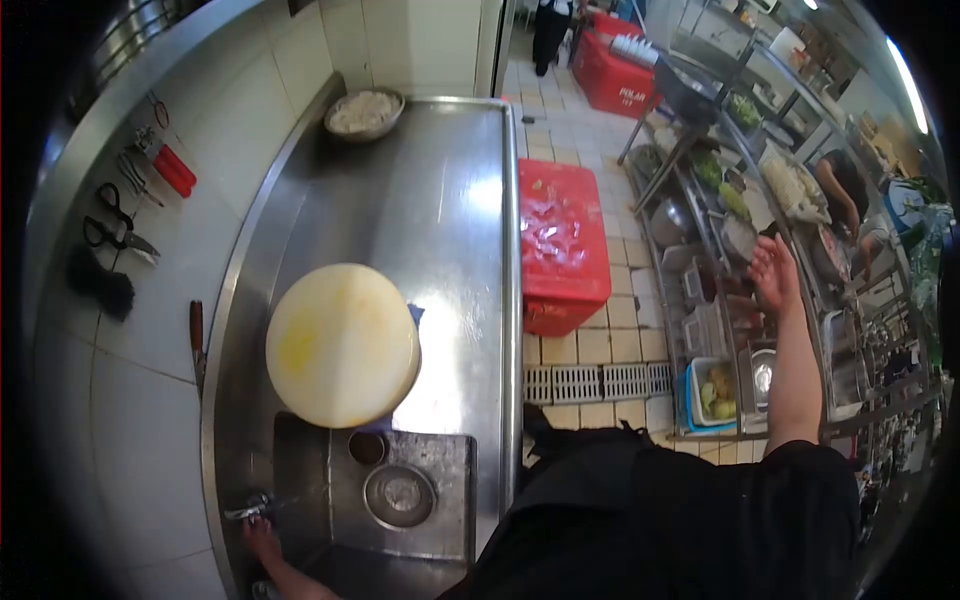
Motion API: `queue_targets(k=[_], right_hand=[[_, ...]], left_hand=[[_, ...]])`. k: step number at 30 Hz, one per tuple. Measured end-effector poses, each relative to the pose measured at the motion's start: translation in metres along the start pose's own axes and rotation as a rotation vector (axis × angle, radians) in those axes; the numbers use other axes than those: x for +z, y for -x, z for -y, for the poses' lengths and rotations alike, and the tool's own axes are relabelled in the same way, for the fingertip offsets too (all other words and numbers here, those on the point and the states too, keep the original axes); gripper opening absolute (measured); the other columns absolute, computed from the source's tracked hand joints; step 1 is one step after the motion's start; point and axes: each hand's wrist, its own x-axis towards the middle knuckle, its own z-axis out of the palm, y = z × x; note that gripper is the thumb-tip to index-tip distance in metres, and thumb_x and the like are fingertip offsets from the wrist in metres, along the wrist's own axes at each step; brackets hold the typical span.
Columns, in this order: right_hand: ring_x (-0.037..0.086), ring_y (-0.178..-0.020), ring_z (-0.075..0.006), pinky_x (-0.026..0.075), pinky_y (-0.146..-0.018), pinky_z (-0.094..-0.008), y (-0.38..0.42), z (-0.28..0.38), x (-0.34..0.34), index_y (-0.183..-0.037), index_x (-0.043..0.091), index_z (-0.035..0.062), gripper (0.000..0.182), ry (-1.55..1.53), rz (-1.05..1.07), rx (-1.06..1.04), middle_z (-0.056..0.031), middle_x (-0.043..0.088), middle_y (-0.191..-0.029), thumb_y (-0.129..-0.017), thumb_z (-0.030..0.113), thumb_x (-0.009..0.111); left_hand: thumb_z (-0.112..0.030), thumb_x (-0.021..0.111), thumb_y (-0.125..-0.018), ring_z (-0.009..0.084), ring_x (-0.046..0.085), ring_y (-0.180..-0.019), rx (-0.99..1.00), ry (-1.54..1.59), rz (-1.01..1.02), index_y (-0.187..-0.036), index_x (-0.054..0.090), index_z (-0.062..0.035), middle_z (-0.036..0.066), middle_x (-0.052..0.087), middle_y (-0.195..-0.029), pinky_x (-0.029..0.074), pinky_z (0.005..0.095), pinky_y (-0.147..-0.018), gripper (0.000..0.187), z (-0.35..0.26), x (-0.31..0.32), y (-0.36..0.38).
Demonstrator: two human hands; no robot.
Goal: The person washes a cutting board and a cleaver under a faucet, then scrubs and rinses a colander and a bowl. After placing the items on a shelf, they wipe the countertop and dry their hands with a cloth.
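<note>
Left hand [262,540] low at the sink tap [250,509], fingers [262,524] touching it, closure unclear. Right hand [775,272] stretched out to the shelf rack [700,300], fingers spread. Round cutting board [342,343] on steel tabletop [440,200] beyond left fingers; red crate [562,245] on tiled floor.

Commercial kitchen: long stainless steel counter [440,200] with built-in sink [400,490], round cutting board [342,343], scissors [115,225] hanging on white-tiled wall [130,420], red crates [562,245] on tiled floor [600,345], metal racks [720,250] packed with pans and vegetables, floor drain grates [600,382].
</note>
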Motion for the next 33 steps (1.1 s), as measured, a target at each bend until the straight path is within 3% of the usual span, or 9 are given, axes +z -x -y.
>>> queue_targets(k=[3,7,10,11,18,22,24,28,33], right_hand=[[0.055,-0.053,-0.0134,0.045,-0.049,-0.0287,0.006,-0.087,-0.140,-0.081,0.057,0.0127,0.035,0.425,-0.111,0.386,-0.0005,0.054,-0.062,-0.091,0.045,0.051],[0.063,-0.059,-0.0236,0.051,-0.052,-0.0418,0.107,-0.218,-0.341,-0.075,0.064,0.0007,0.005,1.258,0.078,0.814,-0.0136,0.064,-0.072,-0.077,0.006,0.062],[0.064,-0.068,-0.0269,0.056,-0.061,-0.0416,0.206,-0.264,-0.377,-0.096,0.063,0.0013,0.017,0.630,-0.380,1.042,-0.0153,0.065,-0.081,-0.079,0.004,0.062],[0.063,-0.054,-0.0254,0.052,-0.040,-0.0372,0.231,-0.256,-0.278,-0.073,0.058,-0.0059,0.008,0.788,-0.699,0.931,-0.0190,0.062,-0.074,-0.080,-0.004,0.059],[0.056,-0.046,-0.0226,0.043,-0.039,-0.0355,0.239,-0.278,-0.304,-0.086,0.060,-0.0003,0.034,0.712,-0.737,0.866,-0.0116,0.059,-0.063,-0.089,0.034,0.058],[0.062,-0.062,-0.0377,0.049,-0.061,-0.0459,0.188,-0.344,-0.355,-0.066,0.062,-0.0049,0.070,1.416,-0.785,0.341,-0.0233,0.062,-0.066,-0.093,0.054,0.035],[0.064,-0.067,-0.0364,0.049,-0.066,-0.0457,0.150,-0.349,-0.371,-0.069,0.064,-0.0018,0.069,1.222,-0.897,0.372,-0.0245,0.063,-0.070,-0.093,0.056,0.035],[0.036,-0.036,-0.0144,0.031,-0.034,-0.0298,0.089,-0.326,-0.362,-0.066,0.051,0.0066,0.051,0.157,-0.767,0.741,-0.0040,0.045,-0.052,-0.094,0.049,0.041],[0.051,-0.053,-0.0149,0.044,-0.047,-0.0289,0.013,-0.306,-0.348,-0.087,0.052,0.0102,0.023,0.272,-0.395,0.881,-0.0018,0.053,-0.066,-0.092,0.033,0.052]], left_hand=[[-0.013,0.057,-0.085,0.0238,0.060,-0.086,0.042,-0.209,-0.031,-0.119,0.053,-0.0014,0.014,0.062,-0.099,0.047,0.0357,-0.076,0.036,-0.018,0.010,0.007],[-0.022,0.059,-0.081,0.0299,0.063,-0.086,0.256,-1.220,-0.258,-0.109,0.060,-0.0037,0.020,0.063,-0.103,0.049,0.0426,-0.070,0.034,-0.014,0.006,0.012],[-0.026,0.058,-0.081,0.0343,0.061,-0.097,0.252,-1.598,-0.413,-0.108,0.060,-0.0029,0.018,0.063,-0.107,0.048,0.0455,-0.085,0.035,-0.050,0.068,0.047],[-0.023,0.057,-0.082,0.0351,0.061,-0.099,0.396,-1.497,-0.506,-0.113,0.058,-0.0017,0.018,0.062,-0.110,0.048,0.0449,-0.086,0.038,-0.005,0.038,0.007],[-0.011,0.053,-0.081,0.0365,0.061,-0.098,0.625,-1.035,-0.365,-0.112,0.061,-0.0015,0.019,0.063,-0.108,0.049,0.0412,-0.085,0.034,-0.045,0.228,0.057],[-0.013,0.053,-0.081,0.0358,0.062,-0.096,0.575,-0.746,-0.429,-0.110,0.063,-0.0023,0.019,0.064,-0.107,0.049,0.0415,-0.084,0.032,-0.035,0.332,0.140],[-0.013,0.053,-0.082,0.0355,0.062,-0.096,0.506,-0.614,-0.481,-0.109,0.064,-0.0027,0.019,0.064,-0.106,0.050,0.0416,-0.083,0.031,-0.028,0.383,0.205],[-0.004,0.050,-0.080,0.0291,0.062,-0.098,0.490,-0.354,-0.473,-0.112,0.062,0.0002,0.019,0.063,-0.110,0.048,0.0363,-0.088,0.035,-0.059,0.465,0.280],[-0.001,0.053,-0.083,0.0269,0.059,-0.103,0.628,-0.254,-0.300,-0.113,0.059,0.0020,0.016,0.059,-0.115,0.047,0.0351,-0.090,0.031,-0.102,0.578,0.344]])
